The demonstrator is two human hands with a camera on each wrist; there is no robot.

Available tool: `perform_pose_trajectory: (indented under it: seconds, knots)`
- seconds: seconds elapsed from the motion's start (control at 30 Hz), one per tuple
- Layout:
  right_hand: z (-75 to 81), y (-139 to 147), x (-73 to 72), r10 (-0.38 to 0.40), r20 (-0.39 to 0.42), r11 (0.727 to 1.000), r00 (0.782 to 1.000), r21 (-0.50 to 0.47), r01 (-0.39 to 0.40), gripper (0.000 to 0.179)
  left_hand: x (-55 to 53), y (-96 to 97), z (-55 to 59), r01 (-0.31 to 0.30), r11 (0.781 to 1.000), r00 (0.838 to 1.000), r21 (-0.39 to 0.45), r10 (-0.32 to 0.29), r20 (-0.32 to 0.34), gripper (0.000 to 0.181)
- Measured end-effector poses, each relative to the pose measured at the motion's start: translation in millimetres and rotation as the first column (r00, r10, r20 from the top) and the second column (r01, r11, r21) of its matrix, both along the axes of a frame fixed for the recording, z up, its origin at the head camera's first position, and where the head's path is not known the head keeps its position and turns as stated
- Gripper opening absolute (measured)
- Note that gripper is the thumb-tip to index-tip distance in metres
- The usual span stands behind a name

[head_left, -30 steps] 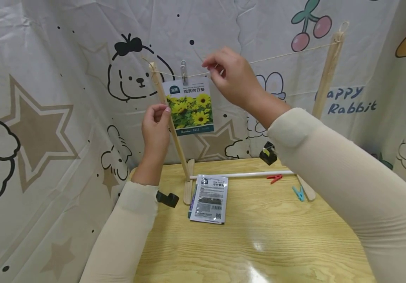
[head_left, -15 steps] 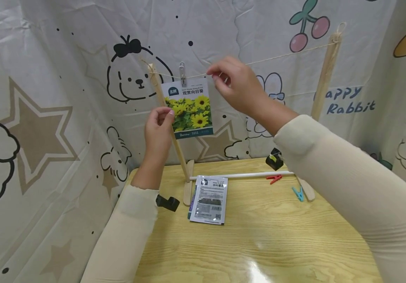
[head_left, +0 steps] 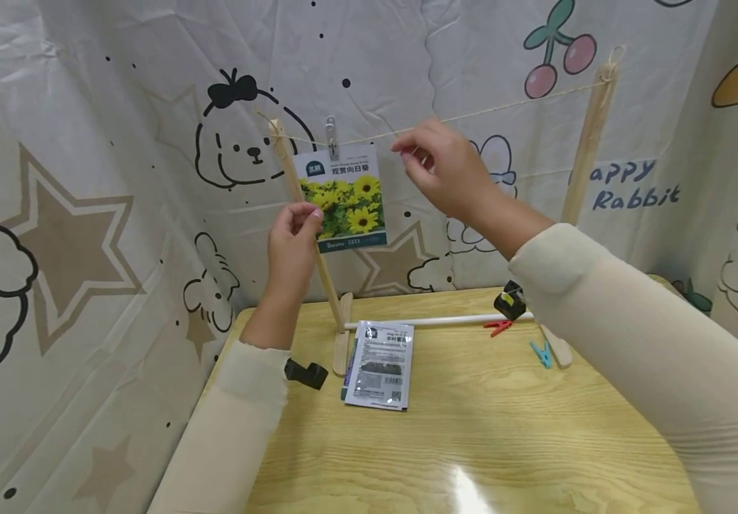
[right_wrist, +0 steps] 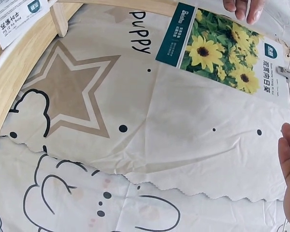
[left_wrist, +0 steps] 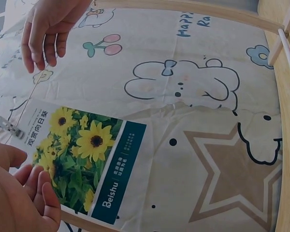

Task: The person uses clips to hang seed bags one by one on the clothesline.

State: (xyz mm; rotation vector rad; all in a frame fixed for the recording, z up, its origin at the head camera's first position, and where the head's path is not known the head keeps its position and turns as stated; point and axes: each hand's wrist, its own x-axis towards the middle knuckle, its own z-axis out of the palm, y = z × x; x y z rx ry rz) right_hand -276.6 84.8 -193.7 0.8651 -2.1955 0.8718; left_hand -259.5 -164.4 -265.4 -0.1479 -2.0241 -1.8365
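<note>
A sunflower seed packet [head_left: 346, 171] hangs from a string [head_left: 504, 107], held at its top edge by a silvery clip [head_left: 332, 137]. My left hand [head_left: 292, 239] is beside the packet's left edge, its fingers loosely bent and overlapping the packet in the head view. In the right wrist view, the left fingertips [right_wrist: 242, 7] show apart from the packet's edge. My right hand [head_left: 449, 171] hovers right of the packet with its fingertips close to the string. In the left wrist view, the right fingers [left_wrist: 49, 48] hang loosely and hold nothing.
Two wooden posts [head_left: 584, 150] carry the string, with a white rod [head_left: 446, 320] joining their feet. On the table [head_left: 497, 428] lie more seed packets [head_left: 378, 365], a red clip [head_left: 499, 327] and a blue clip [head_left: 541, 353]. A printed curtain [head_left: 150, 64] stands behind.
My right hand has moved to the right and slightly down along the string, away from the clip. My left hand has shifted a little right and down. The packet stays hanging.
</note>
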Motion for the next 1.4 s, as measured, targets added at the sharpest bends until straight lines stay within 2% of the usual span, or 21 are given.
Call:
perform_pose_trajectory:
  seconds: [0.43, 0.83, 1.17, 1.4]
  knots:
    - [-6.7, 7.4, 5.2, -0.022, 0.027, 1.0, 0.999, -0.006, 0.023, 0.022, 1.6, 2.4, -5.9, -0.011, 1.0, 1.0, 0.002, 0.011, -0.005, 0.013]
    - [-12.9, 12.9, 7.6, -0.021, 0.013, 1.0, 1.0, 0.004, 0.02, 0.021, 5.6, 3.4, -13.0, 0.013, 1.0, 1.0, 0.011, -0.013, -0.012, 0.015]
    - [-17.7, 19.0, 11.4, -0.036, 0.01, 0.999, 0.999, 0.007, 0.036, 0.022, 10.7, 3.5, -20.4, 0.002, 1.0, 1.0, -0.001, -0.002, 0.005, 0.017]
    - [-21.2, 23.2, 13.6, -0.035, -0.007, 0.999, 0.999, 0.005, 0.035, 0.022, 10.0, 3.7, -24.0, 0.011, 1.0, 1.0, -0.009, -0.011, 0.011, 0.018]
